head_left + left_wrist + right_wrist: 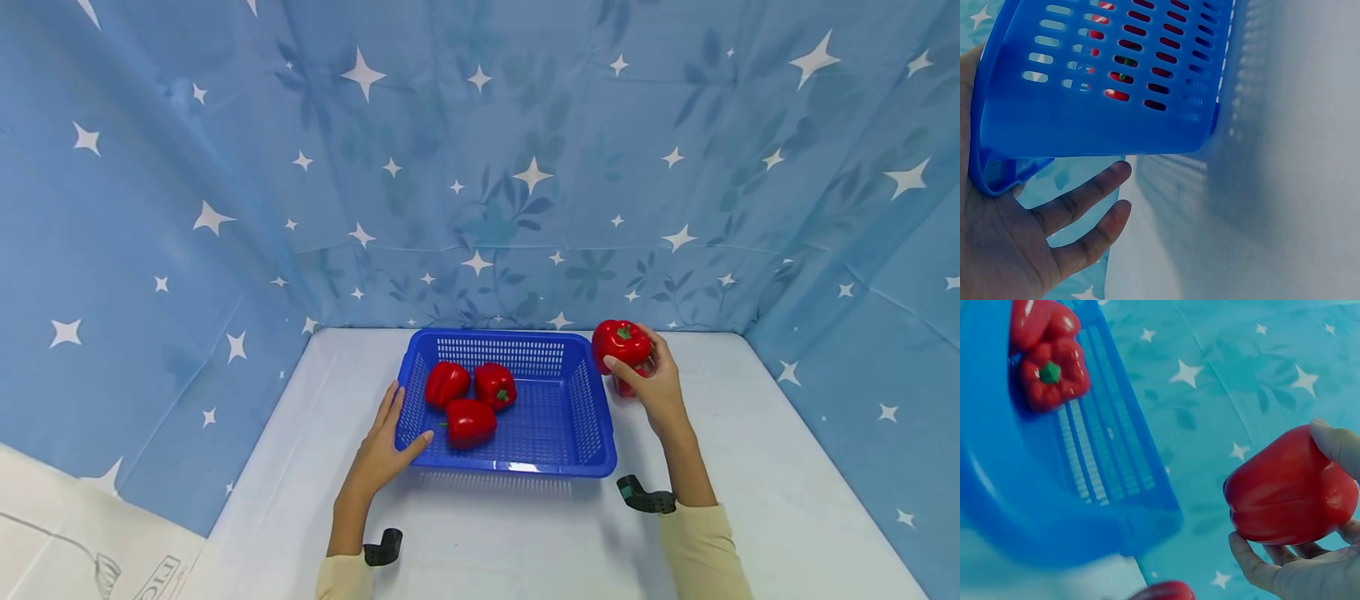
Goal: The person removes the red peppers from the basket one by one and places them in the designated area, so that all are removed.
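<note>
A red bell pepper (618, 343) is in my right hand (658, 387), just outside the basket's right rim. The right wrist view shows thumb and fingers curved round this pepper (1291, 490), off the table. Beneath it, partly hidden by the hand, another red bell pepper (626, 388) lies on the table. My left hand (381, 457) rests against the left end of the blue plastic basket (517, 468). Its fingers extend along the outside and the thumb lies over the near corner; in the left wrist view the basket rim (988, 169) touches the palm. Inside are three red bell peppers (471, 423), grouped at the left.
The white table (480, 542) reaches round the basket on all sides. A blue curtain with white stars (465, 167) closes off the back and both sides. At the lower left lies a pale printed sheet (90, 533). Each wrist wears a black band (647, 497).
</note>
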Demonstrator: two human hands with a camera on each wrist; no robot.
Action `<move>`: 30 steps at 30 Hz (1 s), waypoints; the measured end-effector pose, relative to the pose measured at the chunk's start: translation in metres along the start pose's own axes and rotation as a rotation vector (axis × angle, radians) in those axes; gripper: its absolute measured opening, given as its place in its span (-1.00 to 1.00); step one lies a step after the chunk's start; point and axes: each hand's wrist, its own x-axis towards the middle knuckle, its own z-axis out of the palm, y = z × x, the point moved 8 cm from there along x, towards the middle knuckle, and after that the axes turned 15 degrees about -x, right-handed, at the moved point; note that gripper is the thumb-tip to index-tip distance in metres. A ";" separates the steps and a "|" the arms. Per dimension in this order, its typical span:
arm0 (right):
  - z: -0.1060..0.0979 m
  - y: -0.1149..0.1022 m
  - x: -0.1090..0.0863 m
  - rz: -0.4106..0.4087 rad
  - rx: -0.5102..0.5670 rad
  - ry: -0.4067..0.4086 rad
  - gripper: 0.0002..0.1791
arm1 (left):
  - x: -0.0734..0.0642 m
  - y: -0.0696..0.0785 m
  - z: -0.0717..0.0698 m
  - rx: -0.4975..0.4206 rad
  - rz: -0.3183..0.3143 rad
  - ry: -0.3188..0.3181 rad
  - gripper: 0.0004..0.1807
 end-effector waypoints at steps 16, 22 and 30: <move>-0.063 0.054 0.014 0.128 0.012 0.177 -0.07 | -0.001 0.001 -0.001 0.004 0.009 0.005 0.09; -0.073 0.078 0.018 0.160 0.050 0.174 -0.07 | 0.000 0.001 0.000 0.006 0.003 0.000 0.09; -0.072 0.107 0.024 0.253 0.088 0.139 -0.03 | -0.001 0.000 -0.001 -0.003 0.010 0.008 0.09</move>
